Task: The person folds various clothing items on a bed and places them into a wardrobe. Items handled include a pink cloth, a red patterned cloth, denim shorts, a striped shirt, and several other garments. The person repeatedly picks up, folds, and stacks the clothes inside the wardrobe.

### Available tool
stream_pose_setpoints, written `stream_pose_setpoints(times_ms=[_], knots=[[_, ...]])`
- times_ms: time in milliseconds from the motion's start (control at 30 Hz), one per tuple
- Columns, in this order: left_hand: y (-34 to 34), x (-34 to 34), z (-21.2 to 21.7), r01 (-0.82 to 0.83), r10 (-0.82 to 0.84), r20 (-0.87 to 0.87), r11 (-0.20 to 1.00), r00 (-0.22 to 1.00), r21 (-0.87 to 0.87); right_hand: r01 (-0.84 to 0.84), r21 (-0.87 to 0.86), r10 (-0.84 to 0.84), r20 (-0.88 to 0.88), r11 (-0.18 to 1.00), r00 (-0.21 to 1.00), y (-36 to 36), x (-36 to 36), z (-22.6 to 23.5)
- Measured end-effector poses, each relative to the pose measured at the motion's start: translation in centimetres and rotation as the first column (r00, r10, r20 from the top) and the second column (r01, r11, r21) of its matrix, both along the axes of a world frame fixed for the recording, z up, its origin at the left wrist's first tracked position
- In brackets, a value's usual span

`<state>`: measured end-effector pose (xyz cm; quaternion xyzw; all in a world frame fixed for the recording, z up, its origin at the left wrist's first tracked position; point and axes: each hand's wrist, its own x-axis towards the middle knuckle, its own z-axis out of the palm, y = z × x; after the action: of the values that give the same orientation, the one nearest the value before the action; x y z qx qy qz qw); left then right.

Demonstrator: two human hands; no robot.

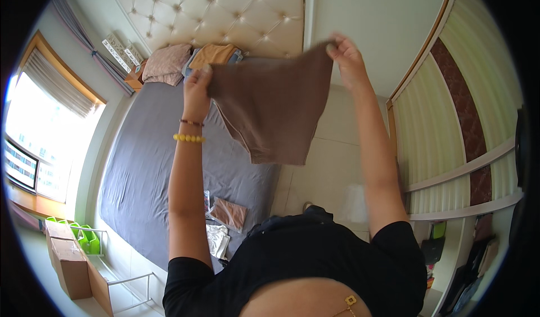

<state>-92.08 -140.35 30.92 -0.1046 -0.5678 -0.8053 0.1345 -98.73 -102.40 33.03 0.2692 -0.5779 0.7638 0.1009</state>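
A brown cloth garment (275, 106) hangs stretched between my two raised hands, its lower edge loose. Its exact kind does not show. My left hand (197, 93), with a yellow beaded bracelet and a darker one at the wrist, pinches the upper left corner. Higher up, the upper right corner is gripped by my right hand (350, 64), which is slightly blurred. The cloth hides part of the bed and floor behind it. On the bed below lie a folded brownish item in a clear bag (228, 214) and a white crumpled item (217, 241).
The bed (152, 148) has a grey sheet and a tufted headboard (225, 7). A pillow (167, 64) and folded clothes (214, 55) lie at its head. Cardboard boxes (73, 266) stand at the lower left. A wardrobe with sliding doors (433, 126) lines the right.
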Motion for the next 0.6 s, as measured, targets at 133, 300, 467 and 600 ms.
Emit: stream_pose_setpoints(times_ms=[133,300,467,600], knots=[[3.0,0.4,-3.9,0.071,0.124,0.151,0.49,0.981,-0.869,0.009,0.606,-0.102,0.12,0.795,0.988,0.3,-2.5,-10.1],[2.3,6.6,-19.0,0.345,-0.228,0.637,0.937,0.737,-0.063,-0.634,0.602,0.076,0.694,0.485,0.716,-4.5,6.1,-20.6],[1.4,7.0,-13.6,0.106,-0.289,0.595,0.94,0.75,0.323,-0.392,-0.018,0.252,0.792,0.92,0.555,-2.1,6.3,-17.7],[3.7,8.8,-14.6,0.031,-0.019,0.514,0.999,0.857,-0.016,-0.323,0.06,0.154,0.787,0.945,0.597,-3.3,8.5,-18.2]])
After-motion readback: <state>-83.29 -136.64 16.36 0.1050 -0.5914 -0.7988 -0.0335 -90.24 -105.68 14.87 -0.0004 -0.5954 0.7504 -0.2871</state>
